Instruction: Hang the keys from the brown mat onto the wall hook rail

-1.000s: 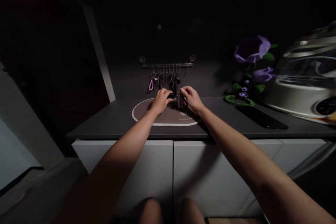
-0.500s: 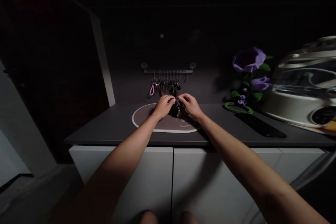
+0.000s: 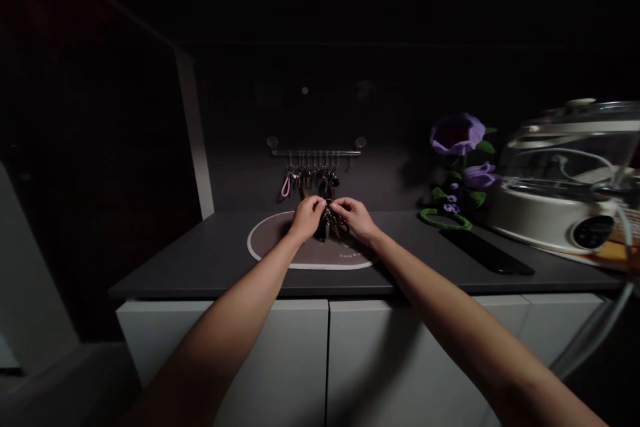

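Note:
The scene is dim. My left hand and my right hand meet over an oval mat on a dark countertop. Both pinch a bunch of keys that hangs between their fingertips just above the mat. Behind them a wall rail carries several more key bunches, one with a pink loop.
Purple artificial flowers with a green ring stand to the right. A dark flat slab lies on the counter beside them. A white appliance with a clear lid fills the far right. White cabinet doors sit below.
My hands have closed together on the key bunch, and the camera has tilted so the counter sits lower in view. The bunch stays between my fingertips.

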Motion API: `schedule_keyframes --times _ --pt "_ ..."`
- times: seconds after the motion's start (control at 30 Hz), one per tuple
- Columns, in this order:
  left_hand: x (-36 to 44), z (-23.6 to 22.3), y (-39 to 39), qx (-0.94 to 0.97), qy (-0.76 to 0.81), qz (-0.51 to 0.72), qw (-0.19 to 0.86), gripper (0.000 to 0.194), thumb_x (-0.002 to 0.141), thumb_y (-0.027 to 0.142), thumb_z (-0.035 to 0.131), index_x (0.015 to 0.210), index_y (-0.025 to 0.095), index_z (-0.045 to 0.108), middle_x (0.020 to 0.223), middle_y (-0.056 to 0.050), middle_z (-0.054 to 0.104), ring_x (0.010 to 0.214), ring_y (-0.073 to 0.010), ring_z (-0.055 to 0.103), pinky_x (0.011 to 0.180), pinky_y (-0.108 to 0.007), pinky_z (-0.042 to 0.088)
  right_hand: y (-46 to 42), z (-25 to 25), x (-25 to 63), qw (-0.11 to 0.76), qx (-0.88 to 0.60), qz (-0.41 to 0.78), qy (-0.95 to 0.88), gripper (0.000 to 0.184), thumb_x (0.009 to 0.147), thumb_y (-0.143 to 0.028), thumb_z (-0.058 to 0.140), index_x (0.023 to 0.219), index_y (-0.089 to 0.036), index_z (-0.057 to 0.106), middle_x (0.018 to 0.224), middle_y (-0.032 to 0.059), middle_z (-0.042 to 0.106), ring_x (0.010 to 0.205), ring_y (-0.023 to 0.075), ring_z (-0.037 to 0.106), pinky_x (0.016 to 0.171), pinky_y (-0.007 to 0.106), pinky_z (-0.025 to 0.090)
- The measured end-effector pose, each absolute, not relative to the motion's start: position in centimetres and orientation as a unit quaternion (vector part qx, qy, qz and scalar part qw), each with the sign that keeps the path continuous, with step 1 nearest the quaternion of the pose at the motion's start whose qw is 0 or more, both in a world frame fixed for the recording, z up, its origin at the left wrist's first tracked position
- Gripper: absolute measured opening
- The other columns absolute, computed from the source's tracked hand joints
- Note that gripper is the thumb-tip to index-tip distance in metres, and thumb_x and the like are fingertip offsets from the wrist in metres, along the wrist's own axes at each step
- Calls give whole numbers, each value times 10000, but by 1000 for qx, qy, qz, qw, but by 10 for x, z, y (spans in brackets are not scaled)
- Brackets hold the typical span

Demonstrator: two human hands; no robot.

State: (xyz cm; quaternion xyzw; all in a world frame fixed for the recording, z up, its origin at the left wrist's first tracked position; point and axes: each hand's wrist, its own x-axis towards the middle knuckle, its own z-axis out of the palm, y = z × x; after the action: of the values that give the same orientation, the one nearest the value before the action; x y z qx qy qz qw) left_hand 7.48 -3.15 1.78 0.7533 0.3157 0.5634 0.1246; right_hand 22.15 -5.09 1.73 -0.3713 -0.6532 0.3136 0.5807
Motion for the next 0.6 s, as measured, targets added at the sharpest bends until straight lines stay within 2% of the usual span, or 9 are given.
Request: schedule_keyframes --times 0.17,0.33,0.6 --pt "76 14 -30 755 303 573 97 159 819 228 454 780 147 585 783 -42 613 750 -131 548 690 -236 418 -51 16 220 589 -380 318 -639 361 621 -482 640 728 -146 563 598 -37 506 518 66 408 495 204 325" --pt "73 12 -30 754 320 574 2 252 864 292 373 878 149 580 866 -79 606 811 -159 548 729 -267 422 -52 21 221 610 -379 308 -624 336 645 -480 622 719 -170 518 565 -50 473 479 65 397 452 200 326" --pt "71 9 -27 743 371 554 -66 263 883 257 316 872 160 560 872 -81 606 843 -174 547 766 -287 407 -33 60 240 648 -395 296 -580 304 678 -451 611 706 -175 487 478 -53 446 356 71 368 352 210 300"
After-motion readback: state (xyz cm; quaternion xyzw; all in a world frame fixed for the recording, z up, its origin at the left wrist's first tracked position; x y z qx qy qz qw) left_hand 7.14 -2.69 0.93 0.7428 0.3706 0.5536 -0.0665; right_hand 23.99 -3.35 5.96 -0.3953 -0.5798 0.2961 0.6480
